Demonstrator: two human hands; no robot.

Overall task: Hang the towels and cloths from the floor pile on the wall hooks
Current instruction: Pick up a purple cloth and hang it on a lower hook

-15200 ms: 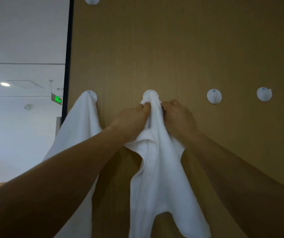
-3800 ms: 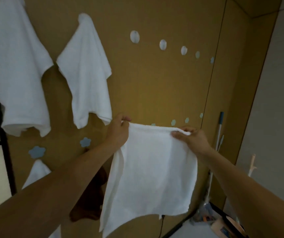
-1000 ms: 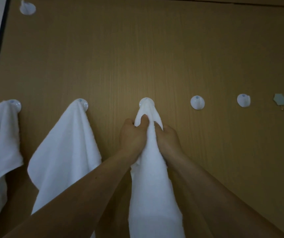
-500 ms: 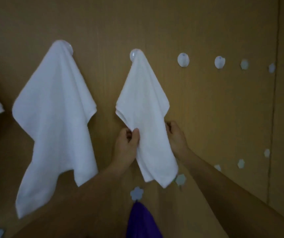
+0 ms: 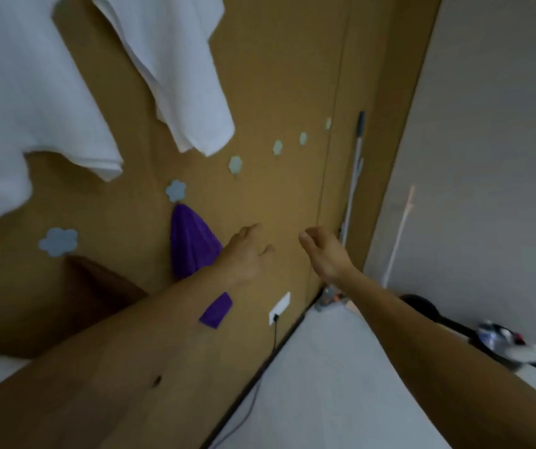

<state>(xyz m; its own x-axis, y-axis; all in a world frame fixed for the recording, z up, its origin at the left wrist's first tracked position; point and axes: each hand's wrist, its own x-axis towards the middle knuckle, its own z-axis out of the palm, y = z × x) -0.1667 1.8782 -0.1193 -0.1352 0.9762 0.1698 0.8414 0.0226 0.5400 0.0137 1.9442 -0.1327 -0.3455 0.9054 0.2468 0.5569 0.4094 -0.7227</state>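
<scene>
Towels: white towel [image 5: 176, 76] and second white towel [image 5: 27, 92] hang high on wall [image 5: 276, 76], purple cloth [image 5: 189, 244] and brown cloth [image 5: 98, 286] lower on flower hooks [image 5: 176, 190]. Floor pile not in shot. Likely light, floppy, grippy terry, so pinch near corner. Left hand [image 5: 247, 254], right hand [image 5: 325, 254]: grip loose, fingers relaxed, holding nothing.

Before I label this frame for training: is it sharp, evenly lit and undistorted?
Head view: motion blur smears the towels, left hand and right hand; dim light, the brown cloth nearly lost in shadow; wide angle slants the wall.
</scene>
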